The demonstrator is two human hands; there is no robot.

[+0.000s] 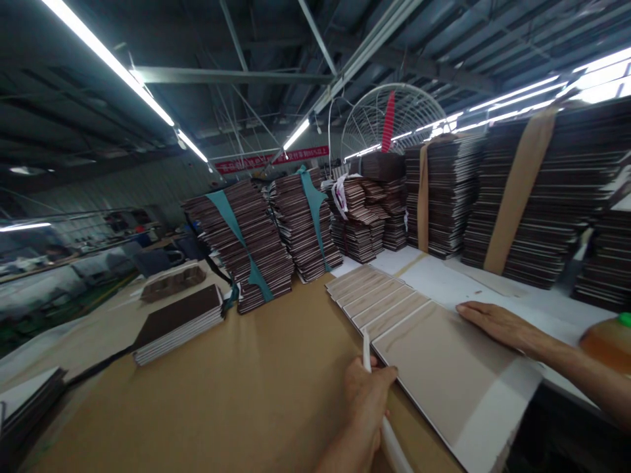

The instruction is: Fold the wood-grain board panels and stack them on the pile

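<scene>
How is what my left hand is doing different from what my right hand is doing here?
The left hand is closed around a thin white stick, while the right hand lies open and flat. The left hand sits at the near edge of the row of overlapped tan sheets; the right hand presses on their far edge, beside the white tabletop. Both touch the same row of sheets.

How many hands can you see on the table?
2. The left hand grips a white stick at the bottom middle. The right hand lies flat on the fanned beige sheets, right.
</scene>
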